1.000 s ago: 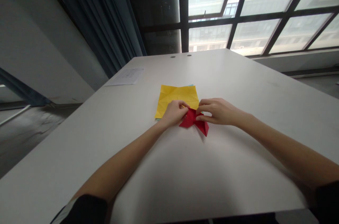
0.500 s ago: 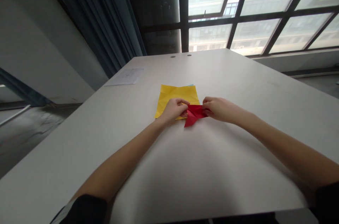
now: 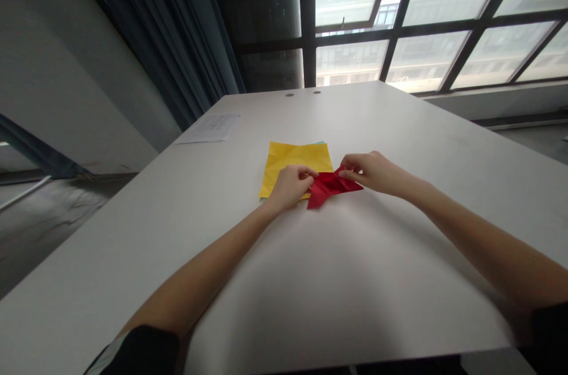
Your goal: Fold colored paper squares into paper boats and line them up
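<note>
A folded piece of red origami paper [image 3: 327,186] with pointed corners is held between my two hands, just above or on the table. My left hand [image 3: 293,184] pinches its left side, fingers closed. At its upper right edge, my right hand [image 3: 364,171] grips a flap between thumb and fingers, lifting it so that a darker inner fold shows. Beneath and behind the left hand lies a creased yellow paper sheet [image 3: 295,154]. A sliver of light blue paper [image 3: 319,142] peeks out at its far edge.
The white table [image 3: 275,286] stretches away towards the windows. A printed sheet [image 3: 210,128] lies near its left edge. Two round grommets [image 3: 290,94] sit at the far end. A dark blue curtain [image 3: 177,26] hangs at the left.
My right hand has moved slightly up, pulling the flap of the red paper upward and opening its fold; its right corner now shows. The left hand stays nearly in place.
</note>
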Available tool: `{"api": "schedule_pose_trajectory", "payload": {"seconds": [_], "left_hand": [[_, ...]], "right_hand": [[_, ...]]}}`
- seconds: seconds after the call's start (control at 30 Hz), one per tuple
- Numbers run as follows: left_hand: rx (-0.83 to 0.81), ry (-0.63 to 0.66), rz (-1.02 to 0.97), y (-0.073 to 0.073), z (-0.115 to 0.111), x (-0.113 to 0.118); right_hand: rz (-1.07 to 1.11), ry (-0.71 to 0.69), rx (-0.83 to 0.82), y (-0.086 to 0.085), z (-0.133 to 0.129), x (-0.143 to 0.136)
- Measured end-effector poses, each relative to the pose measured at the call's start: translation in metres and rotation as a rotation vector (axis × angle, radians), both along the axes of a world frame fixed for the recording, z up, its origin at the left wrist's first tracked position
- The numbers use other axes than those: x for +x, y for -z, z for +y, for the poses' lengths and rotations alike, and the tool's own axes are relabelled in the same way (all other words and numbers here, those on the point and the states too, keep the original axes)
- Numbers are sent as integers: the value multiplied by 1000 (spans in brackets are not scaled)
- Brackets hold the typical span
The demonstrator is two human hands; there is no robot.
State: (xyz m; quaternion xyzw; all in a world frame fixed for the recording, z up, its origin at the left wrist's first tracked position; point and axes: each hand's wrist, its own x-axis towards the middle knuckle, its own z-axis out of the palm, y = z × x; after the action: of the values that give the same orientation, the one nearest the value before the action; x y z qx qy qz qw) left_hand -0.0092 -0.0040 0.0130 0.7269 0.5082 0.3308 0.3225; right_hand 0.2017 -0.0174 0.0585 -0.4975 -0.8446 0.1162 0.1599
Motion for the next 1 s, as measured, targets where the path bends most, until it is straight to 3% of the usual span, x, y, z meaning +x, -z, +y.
{"api": "schedule_pose_trajectory", "payload": {"seconds": [0.17, 0.33, 0.47, 0.63, 0.83, 1.0], "left_hand": [[119, -27, 102, -1, -3, -1], [198, -17, 187, -3, -8, -3], [257, -19, 203, 0, -9, -3], [283, -47, 234, -2, -9, -1], [230, -113, 185, -9, -7, -1], [214, -154, 127, -14, -7, 0]], "right_hand": [[382, 146, -84, -5, -1, 0], [819, 283, -350, -1, 13, 11], [974, 330, -471, 8, 23, 17], [884, 257, -408, 14, 21, 12], [444, 31, 89, 5, 7, 4], [269, 91, 171, 2, 2, -2]]}}
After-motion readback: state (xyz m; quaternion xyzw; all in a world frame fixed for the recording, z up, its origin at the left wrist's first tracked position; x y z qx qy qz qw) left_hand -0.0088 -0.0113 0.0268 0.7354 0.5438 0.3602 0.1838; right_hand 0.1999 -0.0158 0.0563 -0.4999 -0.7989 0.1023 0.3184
